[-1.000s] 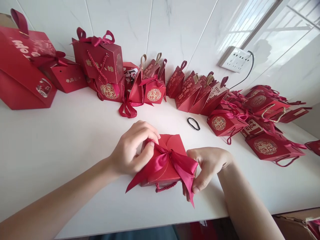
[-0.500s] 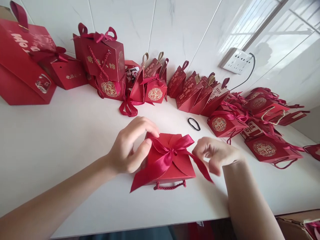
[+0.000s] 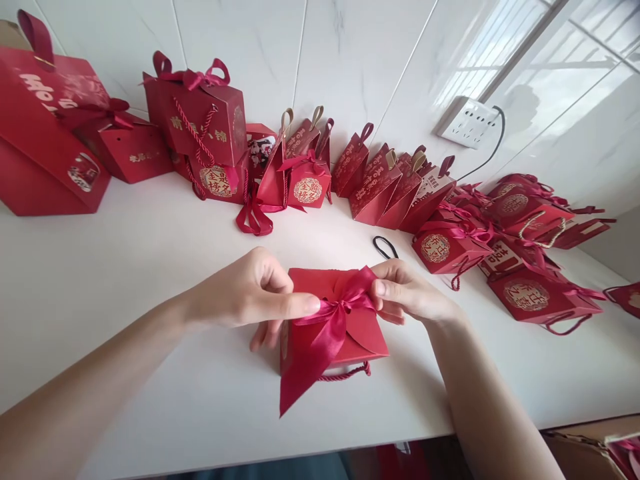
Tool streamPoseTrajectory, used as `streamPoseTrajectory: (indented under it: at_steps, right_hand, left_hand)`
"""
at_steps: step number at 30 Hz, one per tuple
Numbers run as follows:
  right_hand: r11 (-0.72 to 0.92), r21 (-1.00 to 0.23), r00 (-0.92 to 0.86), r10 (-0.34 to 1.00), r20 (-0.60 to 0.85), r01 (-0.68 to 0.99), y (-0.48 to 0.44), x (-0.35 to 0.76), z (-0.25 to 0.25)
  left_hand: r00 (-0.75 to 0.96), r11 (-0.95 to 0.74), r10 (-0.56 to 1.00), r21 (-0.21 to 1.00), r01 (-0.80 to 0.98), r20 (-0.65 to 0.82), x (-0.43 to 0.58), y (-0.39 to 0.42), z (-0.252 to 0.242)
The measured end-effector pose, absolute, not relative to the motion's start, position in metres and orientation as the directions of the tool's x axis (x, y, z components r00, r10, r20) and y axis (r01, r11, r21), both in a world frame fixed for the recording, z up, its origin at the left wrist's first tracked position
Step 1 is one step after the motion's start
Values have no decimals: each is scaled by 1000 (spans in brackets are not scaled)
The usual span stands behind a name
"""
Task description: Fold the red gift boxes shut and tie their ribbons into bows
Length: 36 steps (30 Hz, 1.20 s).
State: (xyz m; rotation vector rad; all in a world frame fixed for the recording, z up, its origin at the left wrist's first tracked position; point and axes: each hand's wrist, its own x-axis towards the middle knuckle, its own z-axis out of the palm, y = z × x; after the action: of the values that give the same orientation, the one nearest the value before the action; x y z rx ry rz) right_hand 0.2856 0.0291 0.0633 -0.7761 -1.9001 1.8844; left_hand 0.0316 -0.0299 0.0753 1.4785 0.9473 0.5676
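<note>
A small red gift box (image 3: 350,333) lies on the white table (image 3: 125,267) in front of me, with a red satin ribbon bow (image 3: 335,313) on its top and a red cord handle at its near edge. My left hand (image 3: 255,297) pinches the bow's left loop between thumb and forefinger, with the other fingers against the box's left side. My right hand (image 3: 405,293) pinches the bow's right loop. One long ribbon tail hangs toward the table's near edge.
Many red gift boxes and bags line the back of the table along the tiled wall, from a large box (image 3: 45,127) at far left to a pile (image 3: 530,267) at right. A black hair tie (image 3: 385,248) lies behind the box. A wall socket (image 3: 470,121) sits upper right.
Both hands let go of the ribbon tails and took hold of the bow's loops. The right hand moved up and inward. The box shifted slightly and the right tail is no longer spread out.
</note>
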Motion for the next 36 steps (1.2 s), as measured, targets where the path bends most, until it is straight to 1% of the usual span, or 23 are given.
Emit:
streamPoseTrajectory:
  at_steps: [2, 4, 6, 8, 9, 10, 12, 17, 21, 23, 25, 26, 27, 28, 30, 31, 33, 34, 35, 36]
  right_hand:
    - [-23, -987, -801, 582, -143, 159, 32, 288, 65]
    - [-23, -976, -802, 566, -190, 215, 34, 289, 64]
    - [-33, -957, -801, 540, -260, 288, 36, 290, 62]
    - [-43, -935, -789, 523, -322, 353, 37, 290, 60]
    - [-47, -927, -783, 520, -342, 373, 37, 290, 59]
    - [-48, -921, -780, 516, -354, 386, 37, 290, 58]
    - [-42, -921, -788, 503, -355, 388, 37, 290, 58]
    - [4, -955, -832, 492, -257, 297, 38, 295, 60]
    - [-18, -975, -893, 400, -208, 219, 38, 301, 59]
    - [-29, -985, -898, 406, -167, 170, 38, 302, 58]
    - [-35, -992, -888, 442, -124, 121, 37, 301, 58]
    - [-37, -994, -880, 462, -109, 104, 37, 301, 58]
    - [-36, -995, -872, 479, -100, 94, 36, 300, 58]
    - [-34, -996, -863, 498, -91, 86, 35, 298, 59]
    - [-18, -997, -845, 529, -76, 78, 34, 296, 59]
    - [-7, -997, -841, 536, -70, 79, 33, 295, 60]
    - [19, -996, -857, 511, -69, 91, 32, 292, 60]
    - [35, -995, -874, 480, -69, 98, 32, 290, 60]
    - [51, -993, -893, 445, -70, 103, 32, 289, 60]
    - [62, -992, -907, 415, -72, 107, 32, 288, 59]
  left_hand:
    - [563, 75, 803, 970, 232, -197, 29, -27, 75]
    - [645, 105, 718, 956, 272, -262, 26, -25, 74]
    - [756, 167, 524, 917, 361, -393, 23, -24, 75]
    - [808, 205, 319, 868, 452, -495, 23, -25, 76]
    - [818, 203, 256, 856, 476, -516, 23, -25, 76]
    - [826, 194, 227, 855, 482, -517, 24, -26, 76]
    - [845, 170, 244, 878, 447, -477, 24, -26, 76]
    - [872, 163, 394, 956, 243, -289, 16, -21, 72]
    - [831, 238, 538, 971, 11, -141, 9, -15, 71]
    - [782, 224, 619, 971, -87, -73, 8, -13, 71]
    - [741, 215, 669, 970, -114, -61, 8, -12, 72]
    - [745, 229, 662, 969, -96, -83, 8, -12, 72]
    - [773, 252, 623, 966, -57, -117, 9, -13, 72]
    - [819, 274, 551, 962, 3, -159, 10, -13, 72]
    - [910, 279, 323, 945, 172, -260, 12, -16, 74]
    - [929, 260, 205, 932, 253, -309, 14, -17, 76]
    - [926, 223, 49, 908, 355, -374, 18, -20, 79]
    - [918, 213, 5, 898, 386, -396, 19, -21, 79]
    - [914, 209, -2, 894, 397, -406, 19, -23, 79]
    - [914, 209, 32, 897, 389, -404, 19, -24, 78]
